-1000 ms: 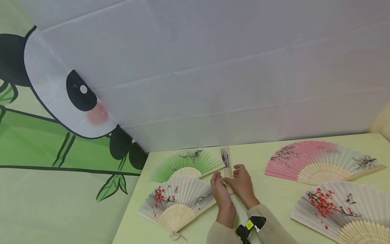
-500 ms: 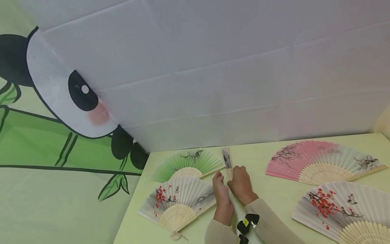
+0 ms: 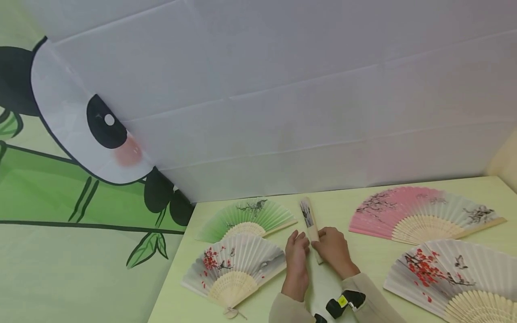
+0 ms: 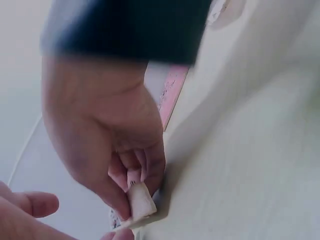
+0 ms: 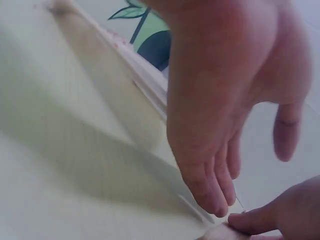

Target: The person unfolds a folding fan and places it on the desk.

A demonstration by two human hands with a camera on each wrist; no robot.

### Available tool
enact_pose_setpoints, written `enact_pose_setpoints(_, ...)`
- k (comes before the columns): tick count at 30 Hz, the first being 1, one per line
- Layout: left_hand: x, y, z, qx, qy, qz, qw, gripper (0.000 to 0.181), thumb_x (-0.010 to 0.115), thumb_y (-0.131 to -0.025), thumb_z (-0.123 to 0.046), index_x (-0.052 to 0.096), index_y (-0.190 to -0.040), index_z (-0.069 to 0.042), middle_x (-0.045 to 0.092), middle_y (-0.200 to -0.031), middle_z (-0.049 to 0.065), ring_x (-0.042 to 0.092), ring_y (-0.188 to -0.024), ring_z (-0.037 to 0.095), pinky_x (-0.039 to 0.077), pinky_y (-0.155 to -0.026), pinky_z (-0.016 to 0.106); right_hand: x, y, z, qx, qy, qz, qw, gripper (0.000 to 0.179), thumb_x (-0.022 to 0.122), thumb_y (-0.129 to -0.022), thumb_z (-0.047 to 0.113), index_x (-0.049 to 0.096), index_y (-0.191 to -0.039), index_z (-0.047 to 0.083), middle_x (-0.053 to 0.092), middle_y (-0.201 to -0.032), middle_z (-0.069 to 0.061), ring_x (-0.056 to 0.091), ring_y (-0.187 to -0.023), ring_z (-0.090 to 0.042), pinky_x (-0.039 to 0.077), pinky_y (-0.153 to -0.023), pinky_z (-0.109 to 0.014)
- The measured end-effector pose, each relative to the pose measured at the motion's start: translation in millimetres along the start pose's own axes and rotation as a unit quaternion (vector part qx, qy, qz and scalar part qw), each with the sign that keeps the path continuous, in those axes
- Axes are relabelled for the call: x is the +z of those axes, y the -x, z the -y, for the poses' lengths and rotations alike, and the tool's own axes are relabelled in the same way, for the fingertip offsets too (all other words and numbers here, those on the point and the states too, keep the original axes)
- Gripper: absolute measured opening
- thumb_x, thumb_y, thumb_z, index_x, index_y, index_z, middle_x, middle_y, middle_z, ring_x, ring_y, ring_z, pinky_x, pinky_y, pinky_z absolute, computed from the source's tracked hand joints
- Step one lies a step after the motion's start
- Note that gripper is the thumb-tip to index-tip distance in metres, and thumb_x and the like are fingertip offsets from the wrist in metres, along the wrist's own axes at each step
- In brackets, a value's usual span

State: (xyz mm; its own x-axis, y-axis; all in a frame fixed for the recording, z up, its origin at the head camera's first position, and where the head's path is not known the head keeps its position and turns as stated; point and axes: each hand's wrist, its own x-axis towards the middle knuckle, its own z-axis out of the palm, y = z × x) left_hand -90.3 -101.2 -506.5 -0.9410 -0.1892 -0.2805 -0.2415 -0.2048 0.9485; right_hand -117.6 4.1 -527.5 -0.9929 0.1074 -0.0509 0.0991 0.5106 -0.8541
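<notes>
A folded hand fan, wooden ribs at the near end and a dark-printed white leaf at the far end, slants across the table between both hands. My right hand pinches its ribs between thumb and fingers; the left wrist view shows the butt of the folded fan poking out of that grip. Beside the fan's left edge, my left hand is held palm inward with relaxed fingers and grips nothing. From the right wrist view, the left hand has its thumb apart and its fingertips close to the right thumb.
On the left lie a spread green fan and a spread white fan with red blossoms. A pink-and-white fan and another blossom fan lie spread on the right. A white cloth wall rises behind the table.
The right hand has closed on the folded fan and shifted it right, away from the green fan, tilting it. The left hand has moved slightly right, staying beside it.
</notes>
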Motion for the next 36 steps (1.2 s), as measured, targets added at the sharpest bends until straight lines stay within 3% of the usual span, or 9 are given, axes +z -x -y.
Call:
enact_pose_setpoints(5, 0.7, -1.0, 5.3, -0.004, 0.004, 0.003, 1.0000, 0.062, 0.057, -0.096, -0.004, 0.038, -0.152, 0.015, 0.052, -0.148, 0.032, 0.057, -0.127, 0.033, 0.048, -0.107, 0.043, -7.3, 11.4, -4.0, 0.023, -0.033, 0.014, 0.9991, 0.031, 0.082, -0.085, 0.009, 0.073, -0.107, -0.009, 0.075, -0.085, -0.012, 0.069, -0.077, -0.024, 0.056, -0.064, -0.039)
enact_pose_setpoints(12, -0.5, -2.2, 8.2, -0.001, -0.011, 0.009, 0.9999, 0.053, 0.062, -0.104, -0.008, 0.046, -0.148, 0.014, 0.059, -0.138, 0.027, 0.065, -0.113, 0.023, 0.056, -0.093, 0.032, -18.5, 28.6, -3.5, 0.017, -0.069, 0.032, 0.9970, 0.030, 0.084, -0.085, 0.009, 0.074, -0.109, -0.005, 0.074, -0.082, -0.007, 0.068, -0.074, -0.020, 0.055, -0.064, -0.037)
enact_pose_setpoints(18, -2.7, 0.2, 10.7, 0.002, -0.029, 0.018, 0.9994, 0.050, 0.070, -0.101, -0.009, 0.055, -0.144, 0.012, 0.065, -0.123, 0.017, 0.061, -0.099, 0.015, 0.053, -0.080, 0.028, -27.0, 39.3, -3.5, 0.017, -0.091, 0.070, 0.9932, 0.030, 0.086, -0.083, 0.009, 0.073, -0.107, -0.002, 0.070, -0.079, -0.002, 0.063, -0.071, -0.016, 0.051, -0.064, -0.033)
enact_pose_setpoints(21, -2.8, 2.9, 13.3, 0.000, -0.030, 0.031, 0.9991, 0.049, 0.072, -0.100, -0.009, 0.058, -0.142, 0.011, 0.064, -0.117, 0.013, 0.060, -0.094, 0.013, 0.053, -0.076, 0.026, -32.3, 42.4, -5.2, 0.012, -0.114, 0.082, 0.9900, 0.032, 0.082, -0.085, 0.006, 0.071, -0.114, -0.004, 0.070, -0.082, -0.004, 0.064, -0.073, -0.016, 0.052, -0.065, -0.032)
enact_pose_setpoints(25, -3.0, 8.1, 15.2, -0.006, -0.032, 0.061, 0.9976, 0.044, 0.072, -0.099, -0.008, 0.062, -0.139, 0.008, 0.064, -0.112, 0.007, 0.061, -0.088, 0.010, 0.052, -0.071, 0.022, -38.0, 42.3, -8.4, 0.003, -0.164, 0.075, 0.9836, 0.035, 0.073, -0.097, 0.005, 0.065, -0.127, -0.009, 0.071, -0.095, -0.011, 0.068, -0.076, -0.017, 0.056, -0.066, -0.030)
enact_pose_setpoints(29, -2.3, 13.0, 17.5, -0.016, -0.036, 0.083, 0.9957, 0.043, 0.075, -0.097, -0.008, 0.066, -0.137, 0.004, 0.063, -0.107, 0.003, 0.058, -0.083, 0.009, 0.048, -0.067, 0.020, -41.7, 40.8, -11.9, 0.019, -0.189, 0.061, 0.9799, 0.033, 0.068, -0.102, 0.008, 0.064, -0.130, -0.010, 0.069, -0.104, -0.014, 0.068, -0.079, -0.015, 0.057, -0.068, -0.028)
enact_pose_setpoints(36, -1.3, 15.8, 22.5, -0.005, -0.040, 0.073, 0.9966, 0.039, 0.070, -0.101, -0.013, 0.066, -0.136, 0.006, 0.064, -0.108, 0.004, 0.060, -0.086, 0.010, 0.050, -0.069, 0.021, -44.3, 40.0, -15.6, 0.081, -0.243, 0.043, 0.9655, 0.031, 0.071, -0.100, 0.008, 0.066, -0.126, -0.009, 0.068, -0.099, -0.009, 0.066, -0.078, -0.014, 0.060, -0.068, -0.029)
